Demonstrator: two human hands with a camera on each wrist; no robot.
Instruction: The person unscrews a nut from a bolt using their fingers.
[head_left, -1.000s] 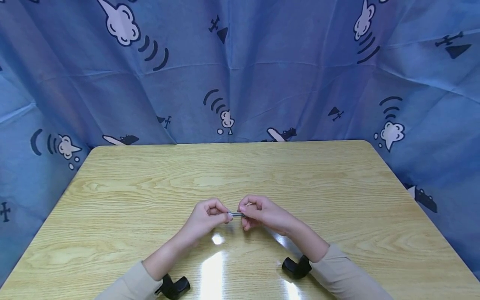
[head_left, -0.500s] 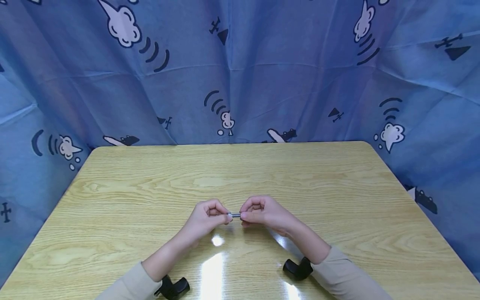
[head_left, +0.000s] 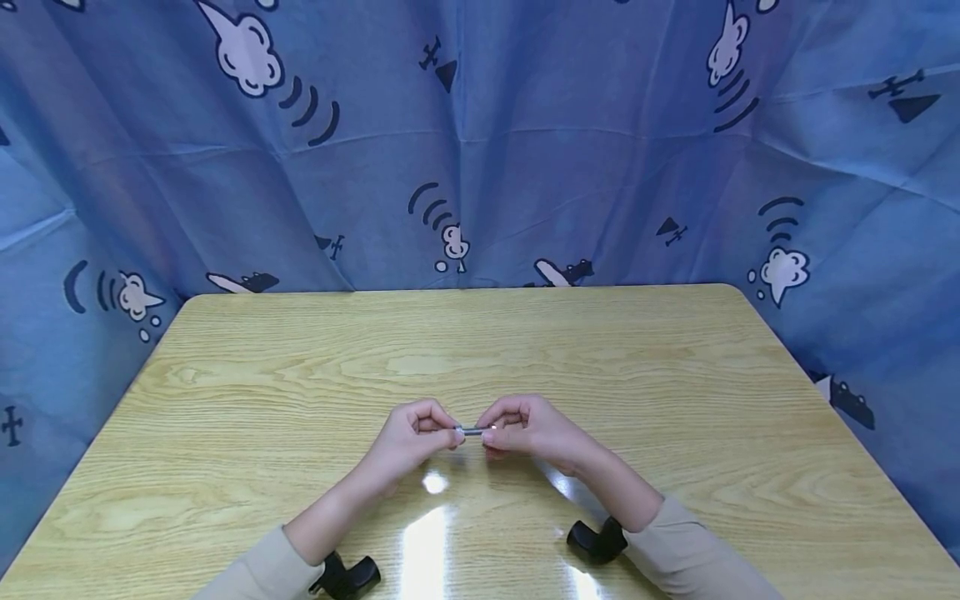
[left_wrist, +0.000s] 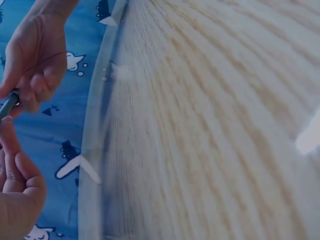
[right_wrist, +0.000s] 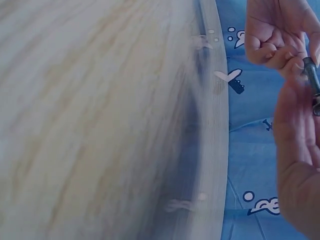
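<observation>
Just above the table, a metal bolt (head_left: 474,431) lies level between the two hands. My left hand (head_left: 415,437) pinches its head end with thumb and forefinger. The right hand (head_left: 534,431) has thumb and forefinger at the other end. The left wrist view shows the threaded shaft of the bolt (left_wrist: 7,106), and a nut (left_wrist: 16,95) by the right hand's fingers. From the right wrist, the bolt's head (right_wrist: 308,62) appears at the left fingertips and the nut (right_wrist: 316,106) near the right fingers, which partly hide it.
Beneath the hands is a wood-grain table (head_left: 300,375) with bright reflections near its front. A blue patterned curtain (head_left: 510,167) hangs behind it and at both sides. Black wrist mounts (head_left: 596,542) sit below both forearms.
The right hand's thumb and fingers have shifted at the end of the bolt, and its lower fingers have tucked in. My left hand has stayed put with its hold on the bolt.
</observation>
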